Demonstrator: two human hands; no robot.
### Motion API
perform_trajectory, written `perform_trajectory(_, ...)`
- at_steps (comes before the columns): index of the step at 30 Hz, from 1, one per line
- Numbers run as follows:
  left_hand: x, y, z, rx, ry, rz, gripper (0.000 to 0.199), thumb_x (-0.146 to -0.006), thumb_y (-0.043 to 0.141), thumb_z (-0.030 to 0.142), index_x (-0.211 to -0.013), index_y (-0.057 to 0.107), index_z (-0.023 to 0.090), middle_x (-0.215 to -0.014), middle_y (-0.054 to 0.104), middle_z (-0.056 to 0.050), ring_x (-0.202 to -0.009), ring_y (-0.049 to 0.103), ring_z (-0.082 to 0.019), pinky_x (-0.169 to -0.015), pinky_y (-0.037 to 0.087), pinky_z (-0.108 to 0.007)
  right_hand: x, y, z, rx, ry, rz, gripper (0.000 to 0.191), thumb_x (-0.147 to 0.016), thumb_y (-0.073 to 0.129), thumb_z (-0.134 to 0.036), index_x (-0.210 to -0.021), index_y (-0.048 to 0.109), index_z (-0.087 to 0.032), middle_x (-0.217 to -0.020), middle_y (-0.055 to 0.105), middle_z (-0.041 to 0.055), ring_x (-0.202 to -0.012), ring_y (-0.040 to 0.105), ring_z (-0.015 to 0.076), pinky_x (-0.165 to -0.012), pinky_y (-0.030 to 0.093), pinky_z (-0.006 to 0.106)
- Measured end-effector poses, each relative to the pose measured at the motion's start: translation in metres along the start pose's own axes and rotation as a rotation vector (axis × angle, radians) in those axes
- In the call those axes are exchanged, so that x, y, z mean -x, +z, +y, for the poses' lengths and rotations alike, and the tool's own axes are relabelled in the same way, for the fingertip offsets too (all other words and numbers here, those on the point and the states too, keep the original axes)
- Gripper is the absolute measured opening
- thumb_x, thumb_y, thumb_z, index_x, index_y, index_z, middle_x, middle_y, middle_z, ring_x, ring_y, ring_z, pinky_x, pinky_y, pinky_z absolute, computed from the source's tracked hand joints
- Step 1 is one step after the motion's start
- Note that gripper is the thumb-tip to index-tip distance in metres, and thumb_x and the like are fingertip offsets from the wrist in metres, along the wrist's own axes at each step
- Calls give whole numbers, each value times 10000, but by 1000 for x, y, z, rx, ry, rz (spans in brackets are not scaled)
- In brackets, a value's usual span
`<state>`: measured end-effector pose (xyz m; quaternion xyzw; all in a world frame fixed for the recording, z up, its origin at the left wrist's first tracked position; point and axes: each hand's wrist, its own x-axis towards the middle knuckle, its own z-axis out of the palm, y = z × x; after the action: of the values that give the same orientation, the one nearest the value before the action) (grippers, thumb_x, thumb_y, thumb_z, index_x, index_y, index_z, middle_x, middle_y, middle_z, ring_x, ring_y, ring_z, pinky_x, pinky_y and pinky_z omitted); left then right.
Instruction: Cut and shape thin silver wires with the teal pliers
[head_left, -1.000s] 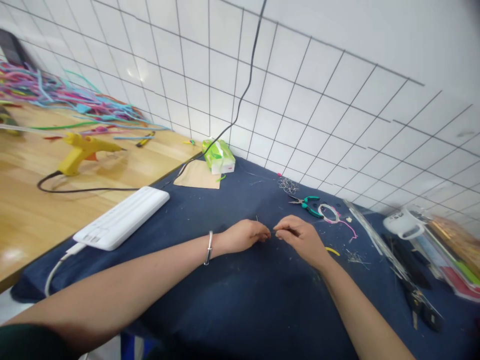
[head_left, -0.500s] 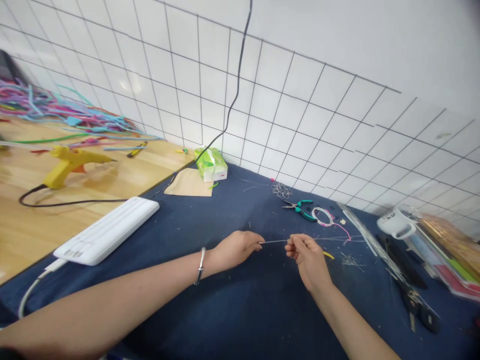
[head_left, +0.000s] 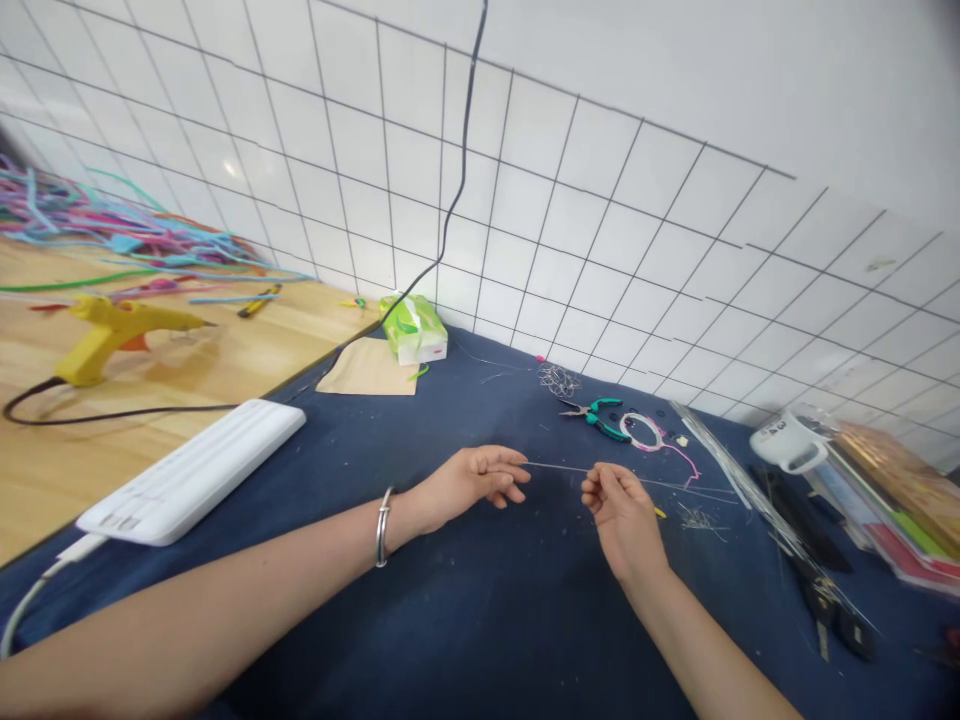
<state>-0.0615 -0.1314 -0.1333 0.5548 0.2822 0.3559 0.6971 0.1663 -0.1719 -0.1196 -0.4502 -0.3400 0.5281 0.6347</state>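
A thin wire (head_left: 556,467) runs level between my two hands above the dark blue cloth (head_left: 480,610). Its left end is at the fingertips of my left hand (head_left: 469,486), whose lower fingers are loosely curled and a little apart; a silver bangle is on that wrist. My right hand (head_left: 624,508) pinches the wire between thumb and fingers. Beyond this hand the wire goes on to the right, past a small tangle of wire bits (head_left: 699,518). Green-handled pliers (head_left: 600,415) and a pink and white ring (head_left: 642,432) lie behind my right hand.
At the left are a white power strip (head_left: 195,472), a yellow glue gun (head_left: 112,335) and coloured stems (head_left: 112,215). A green tissue pack (head_left: 414,328) stands at the wall. Wire lengths (head_left: 712,455), a white mug (head_left: 787,440) and keys (head_left: 823,620) are at the right.
The fingers of my left hand have spread slightly, and that hand has risen a little. My right hand has shifted slightly right, still pinching the wire. The whole view has shifted a bit.
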Motion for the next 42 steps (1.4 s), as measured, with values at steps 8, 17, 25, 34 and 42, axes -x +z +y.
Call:
perform_trajectory(8,1,0,-1,9,-40,34,298,-835,517,343,-1043,536,130,-1018,632,-123,-777,640,-152,-657,477,-268,-1,-1,2,46,-11,1,142,-741,658,-299,-839,611,-208,-786,608,-1,-698,581,112,-603,467,234)
perform_trajectory(17,1,-4,0,-400,10,13,234,-845,460,359,-858,549,143,-788,639,-33,-644,599,-110,-596,465,-234,4,3,5,84,-11,-21,192,-724,662,-341,-827,595,-193,-757,616,3,-661,583,117,-575,464,239)
perform_trajectory(25,-1,-8,14,-891,127,-26,256,-862,379,336,-824,582,183,-785,615,-3,-719,582,-135,-689,456,-253,6,1,7,115,-12,-24,205,-733,649,-348,-820,588,-173,-749,617,17,-645,589,127,-544,468,243)
perform_trajectory(34,8,-1,26,-1188,360,28,328,-882,362,352,-1080,592,227,-1058,625,-39,-991,551,-194,-902,409,-336,3,-2,7,97,-9,-48,219,-733,642,-370,-828,584,-181,-751,624,4,-650,592,114,-557,469,232)
perform_trajectory(42,10,13,0,-1264,371,-24,321,-865,418,392,-1085,605,250,-1020,659,-26,-923,594,-200,-836,449,-327,19,15,19,139,73,-149,239,-705,658,-379,-787,600,-162,-707,623,7,-591,599,121,-518,484,247)
